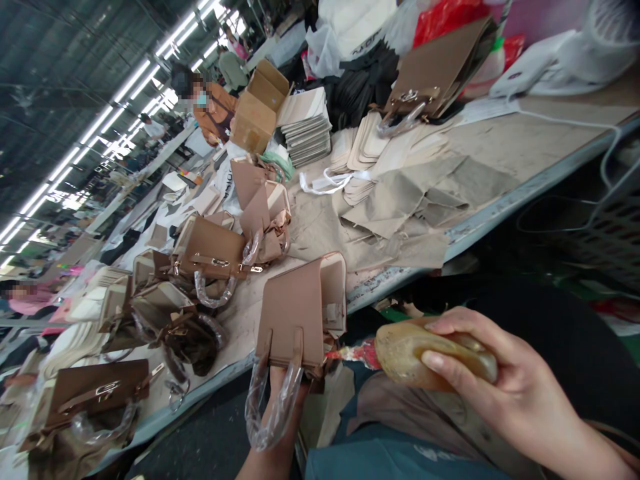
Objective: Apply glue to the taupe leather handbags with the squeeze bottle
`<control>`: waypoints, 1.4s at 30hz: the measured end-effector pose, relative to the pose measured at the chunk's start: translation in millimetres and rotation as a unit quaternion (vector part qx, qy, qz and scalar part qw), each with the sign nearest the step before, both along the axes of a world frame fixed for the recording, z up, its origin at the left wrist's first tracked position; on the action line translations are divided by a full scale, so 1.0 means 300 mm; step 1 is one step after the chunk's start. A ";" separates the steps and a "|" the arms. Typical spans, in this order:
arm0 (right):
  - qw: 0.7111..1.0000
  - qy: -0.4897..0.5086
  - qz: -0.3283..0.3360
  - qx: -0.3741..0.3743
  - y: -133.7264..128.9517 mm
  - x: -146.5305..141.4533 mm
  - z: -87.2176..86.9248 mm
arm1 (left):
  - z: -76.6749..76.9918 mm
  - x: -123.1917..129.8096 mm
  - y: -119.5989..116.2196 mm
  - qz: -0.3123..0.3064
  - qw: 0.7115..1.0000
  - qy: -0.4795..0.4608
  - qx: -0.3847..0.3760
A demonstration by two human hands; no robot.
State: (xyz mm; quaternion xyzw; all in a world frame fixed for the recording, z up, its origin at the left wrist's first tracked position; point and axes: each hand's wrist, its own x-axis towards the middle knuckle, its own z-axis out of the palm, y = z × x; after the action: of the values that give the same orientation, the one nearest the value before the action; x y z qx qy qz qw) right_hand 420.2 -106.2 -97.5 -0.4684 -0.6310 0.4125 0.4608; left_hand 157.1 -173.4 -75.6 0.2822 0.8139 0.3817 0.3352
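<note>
My right hand (485, 373) is wrapped round a yellowish squeeze bottle (400, 353), whose red nozzle points left at the lower edge of a tan handbag (290, 313). That bag rests at the table's near edge, its side open to a pale lining. Its handles (273, 413), wrapped in clear plastic, hang down over my left forearm. My left hand (285, 383) is under the bag; its fingers are hidden behind the bag and handles.
Several brown handbags (213, 250) stand on the table (540, 133) to the left. Beige fabric (405, 200), stacked panels (306, 127), a cardboard box (260, 110) and another bag (435, 73) lie beyond. A white fan (575, 60) is at right. A person in orange (215, 110) stands further back.
</note>
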 end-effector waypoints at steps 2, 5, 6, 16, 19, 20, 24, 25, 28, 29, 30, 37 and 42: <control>1.000 0.002 0.002 0.000 -0.003 -0.002 0.002 | -0.009 -0.019 -0.011 -0.070 0.992 0.099 -0.036; 1.000 0.003 0.013 0.002 -0.003 -0.005 0.009 | -0.023 -0.045 -0.028 -0.182 0.935 0.298 -0.065; 1.000 0.000 0.017 0.005 -0.001 -0.006 0.010 | -0.024 -0.050 -0.032 -0.213 0.911 0.347 -0.068; 0.999 0.017 0.033 -0.018 -0.002 -0.003 0.009 | -0.016 -0.040 -0.033 -0.318 0.698 0.618 -0.171; 0.999 0.013 0.033 -0.013 -0.001 -0.007 0.004 | -0.035 -0.059 -0.050 -0.316 0.684 0.635 -0.172; 1.000 0.009 0.026 -0.005 0.002 -0.008 0.001 | -0.039 -0.063 -0.054 -0.316 0.683 0.636 -0.174; 1.000 0.016 -0.004 -0.004 0.008 -0.004 -0.007 | -0.037 -0.067 -0.053 -0.338 0.685 0.626 -0.159; 1.000 0.023 -0.003 -0.013 0.006 -0.003 -0.009 | -0.034 -0.065 -0.050 -0.345 0.689 0.619 -0.152; 0.999 0.032 0.013 -0.036 -0.003 -0.005 -0.010 | -0.024 -0.058 -0.041 -0.323 0.712 0.605 -0.149; 0.999 0.029 0.021 -0.040 -0.006 -0.007 -0.009 | -0.021 -0.055 -0.040 -0.311 0.720 0.602 -0.149; 0.999 0.024 0.024 -0.040 -0.008 -0.009 -0.008 | -0.019 -0.054 -0.040 -0.305 0.725 0.600 -0.147; 0.999 0.008 -0.045 -0.018 0.009 0.009 -0.001 | -0.027 -0.050 -0.042 -0.277 0.749 0.589 -0.123; 0.998 -0.026 -0.054 -0.003 0.020 0.014 -0.016 | -0.075 -0.102 -0.053 -0.301 0.780 0.541 -0.093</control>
State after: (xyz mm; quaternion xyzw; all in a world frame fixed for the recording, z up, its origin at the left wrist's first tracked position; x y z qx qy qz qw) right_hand 424.5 -100.2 -102.2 -0.5140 -0.6151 0.3764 0.4644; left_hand 126.4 -189.3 -98.2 0.6402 0.7666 -0.0319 -0.0382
